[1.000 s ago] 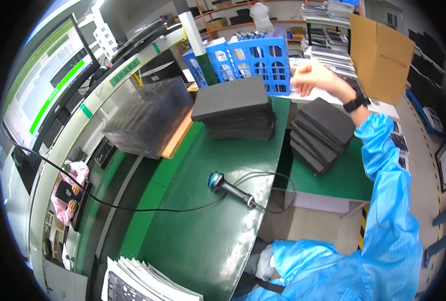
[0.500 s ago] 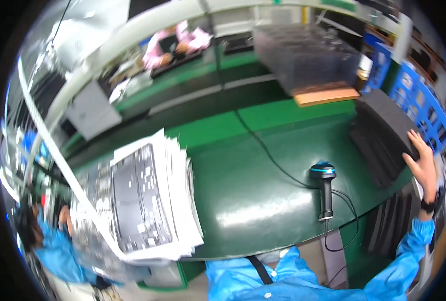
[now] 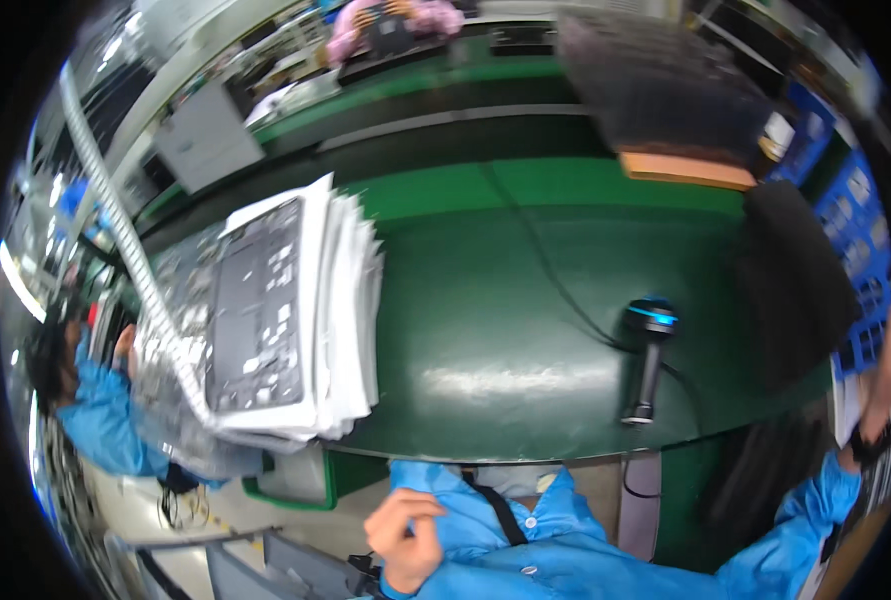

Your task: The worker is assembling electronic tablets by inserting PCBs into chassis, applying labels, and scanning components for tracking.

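My left hand (image 3: 405, 540) is raised in front of my body at the lower edge, its fingers curled in with nothing visible in them. My right hand (image 3: 890, 375) reaches out to the far right, beside a blue plastic crate (image 3: 855, 235). It is blurred, and a thin dark edge runs just above its fingers; whether it grips this is unclear. Nearest to it on the table lies a stack of black foam-like pads (image 3: 795, 285). A black handheld barcode scanner (image 3: 649, 360) with a blue-lit head lies on the green table (image 3: 505, 300).
At left is a pile of white sheets (image 3: 345, 310) topped by a dark flat panel (image 3: 255, 310). A pale ribbed hose (image 3: 130, 250) crosses before it. A blue-sleeved person (image 3: 110, 420) is at left, a pink-sleeved one (image 3: 430, 18) beyond. A translucent-wrapped stack (image 3: 665, 85) stands at the back.
My right hand has moved from over the black pads outward to the right. My left hand has come into view at the lower edge. The view has shifted, too.
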Demonstrator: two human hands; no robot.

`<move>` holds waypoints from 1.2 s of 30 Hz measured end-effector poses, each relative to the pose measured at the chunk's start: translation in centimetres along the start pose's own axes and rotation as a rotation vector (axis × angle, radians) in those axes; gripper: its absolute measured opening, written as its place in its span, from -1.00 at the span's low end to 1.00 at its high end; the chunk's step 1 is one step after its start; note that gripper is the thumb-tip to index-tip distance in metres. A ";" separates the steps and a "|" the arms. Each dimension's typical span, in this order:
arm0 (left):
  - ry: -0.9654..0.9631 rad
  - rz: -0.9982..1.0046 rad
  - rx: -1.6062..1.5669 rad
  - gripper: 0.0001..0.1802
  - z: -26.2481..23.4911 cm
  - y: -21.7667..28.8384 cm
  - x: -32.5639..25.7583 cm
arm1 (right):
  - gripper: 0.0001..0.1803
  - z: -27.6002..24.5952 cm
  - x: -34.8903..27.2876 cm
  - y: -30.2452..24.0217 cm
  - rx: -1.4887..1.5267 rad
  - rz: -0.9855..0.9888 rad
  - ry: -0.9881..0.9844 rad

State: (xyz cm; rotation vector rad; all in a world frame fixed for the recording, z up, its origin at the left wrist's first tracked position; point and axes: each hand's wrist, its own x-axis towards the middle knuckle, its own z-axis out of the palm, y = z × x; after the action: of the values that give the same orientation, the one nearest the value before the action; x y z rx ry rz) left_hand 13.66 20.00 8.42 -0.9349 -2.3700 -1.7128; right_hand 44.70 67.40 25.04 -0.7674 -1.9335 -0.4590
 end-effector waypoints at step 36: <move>-0.369 -0.764 -0.962 -0.60 3.6 -3.3 8.4 | -0.56 3.3 -13.2 -32.8 1.096 0.730 -0.281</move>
State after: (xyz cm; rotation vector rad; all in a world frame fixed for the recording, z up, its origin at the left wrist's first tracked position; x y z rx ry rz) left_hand 6.21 26.17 7.56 -0.3651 -2.1772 -3.3975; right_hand 24.52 41.30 11.99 -0.7103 -1.6283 1.1137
